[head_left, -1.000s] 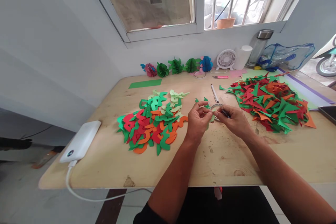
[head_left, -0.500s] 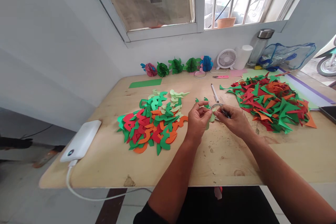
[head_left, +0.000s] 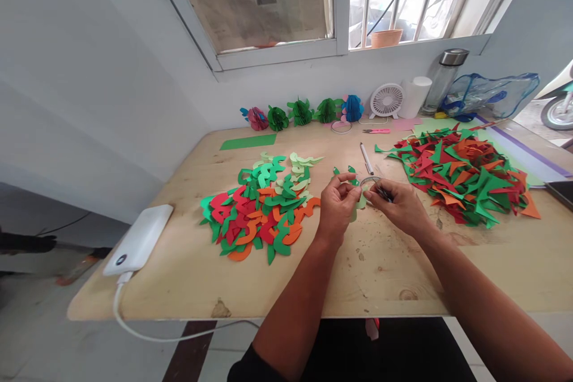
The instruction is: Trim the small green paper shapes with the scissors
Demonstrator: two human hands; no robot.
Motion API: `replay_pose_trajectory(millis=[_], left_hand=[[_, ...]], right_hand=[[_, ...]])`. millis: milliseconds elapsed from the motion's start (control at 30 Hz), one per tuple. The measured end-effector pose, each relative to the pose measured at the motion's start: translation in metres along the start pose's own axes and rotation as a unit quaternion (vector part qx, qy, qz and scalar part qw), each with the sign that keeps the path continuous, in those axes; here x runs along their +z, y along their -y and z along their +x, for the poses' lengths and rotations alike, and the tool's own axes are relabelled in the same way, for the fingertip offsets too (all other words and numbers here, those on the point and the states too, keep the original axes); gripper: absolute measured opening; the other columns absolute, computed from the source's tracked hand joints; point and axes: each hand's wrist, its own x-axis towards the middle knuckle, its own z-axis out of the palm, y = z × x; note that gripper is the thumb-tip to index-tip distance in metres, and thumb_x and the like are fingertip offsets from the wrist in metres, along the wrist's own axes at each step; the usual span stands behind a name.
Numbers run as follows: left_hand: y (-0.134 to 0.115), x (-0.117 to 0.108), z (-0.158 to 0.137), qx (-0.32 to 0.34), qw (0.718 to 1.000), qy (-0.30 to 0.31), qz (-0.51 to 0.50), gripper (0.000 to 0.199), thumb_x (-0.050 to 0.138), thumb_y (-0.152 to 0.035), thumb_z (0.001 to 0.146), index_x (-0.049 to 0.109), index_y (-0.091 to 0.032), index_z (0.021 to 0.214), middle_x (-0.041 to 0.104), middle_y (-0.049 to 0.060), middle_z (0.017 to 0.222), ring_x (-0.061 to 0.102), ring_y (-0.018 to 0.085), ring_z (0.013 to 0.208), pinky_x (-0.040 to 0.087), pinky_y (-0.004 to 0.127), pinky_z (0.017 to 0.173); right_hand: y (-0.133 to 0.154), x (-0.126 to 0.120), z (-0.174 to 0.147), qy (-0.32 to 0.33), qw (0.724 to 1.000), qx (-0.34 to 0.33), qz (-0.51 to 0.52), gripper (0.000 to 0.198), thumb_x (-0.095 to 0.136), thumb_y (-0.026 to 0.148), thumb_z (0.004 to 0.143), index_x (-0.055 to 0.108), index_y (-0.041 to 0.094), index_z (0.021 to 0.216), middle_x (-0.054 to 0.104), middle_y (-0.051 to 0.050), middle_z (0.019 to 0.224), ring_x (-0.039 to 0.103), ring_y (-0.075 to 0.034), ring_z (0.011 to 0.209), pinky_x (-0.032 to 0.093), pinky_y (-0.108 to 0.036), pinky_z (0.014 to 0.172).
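Fingers [head_left: 345,178] of the left hand [head_left: 335,208] pinch curved pale-green paper [head_left: 362,203] near the white pen [head_left: 366,159] while the right hand [head_left: 400,204] grips a dark tool [head_left: 384,193], probably mid-trim, needing steadiness next.

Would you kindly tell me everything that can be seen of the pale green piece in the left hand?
The pale green piece looks like thin, plain-coloured paper with a curved edge. The left hand pinches it between thumb and fingers, which cover part of it, so its full outline cannot be told. It is held over the wooden table, its visible part showing beside and below the thumb. The right hand is close by; whether its fingertips touch the piece is unclear.
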Motion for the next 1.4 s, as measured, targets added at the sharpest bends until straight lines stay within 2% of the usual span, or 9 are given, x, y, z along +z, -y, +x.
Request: replay_pose_trajectory(millis=[1400], left_hand=[[-0.0008,-0.0007,0.0007,-0.002,1.0,0.001,0.004,0.029,0.066,-0.021,0.064,0.057,-0.016,0.091,0.059,-0.003,0.06,0.052,0.008,0.051,0.041,0.02,0.052]], right_hand=[[-0.0001,0.0004,-0.0004,0.014,1.0,-0.005,0.005,0.033,0.054,0.039,0.084,0.043,0.018,0.06,0.035,0.005,0.054,0.032,-0.008,0.052,0.026,-0.021,0.048]])
